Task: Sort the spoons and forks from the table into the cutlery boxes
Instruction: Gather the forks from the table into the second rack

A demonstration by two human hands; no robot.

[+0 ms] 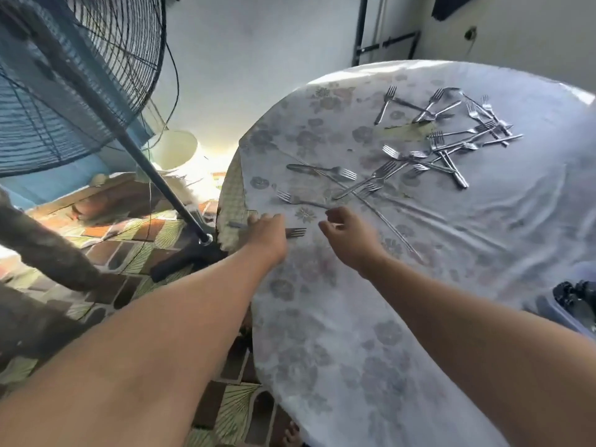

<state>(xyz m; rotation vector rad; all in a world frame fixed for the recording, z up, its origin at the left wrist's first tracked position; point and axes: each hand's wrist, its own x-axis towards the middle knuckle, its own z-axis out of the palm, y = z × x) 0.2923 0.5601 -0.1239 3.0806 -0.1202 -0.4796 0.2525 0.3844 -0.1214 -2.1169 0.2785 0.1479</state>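
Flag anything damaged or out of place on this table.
The floral plastic tablecloth is torn: a ragged patch among the far steel forks, and a ripped edge exposing a checked layer beside the left hand, which grips one fork.

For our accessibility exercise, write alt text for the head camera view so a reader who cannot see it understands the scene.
A person's left hand grips a fork at the near edge of a round table covered with a floral cloth, while the right hand hovers beside it, fingers loosely curled. More forks lie scattered across the far side; a standing fan is at left.
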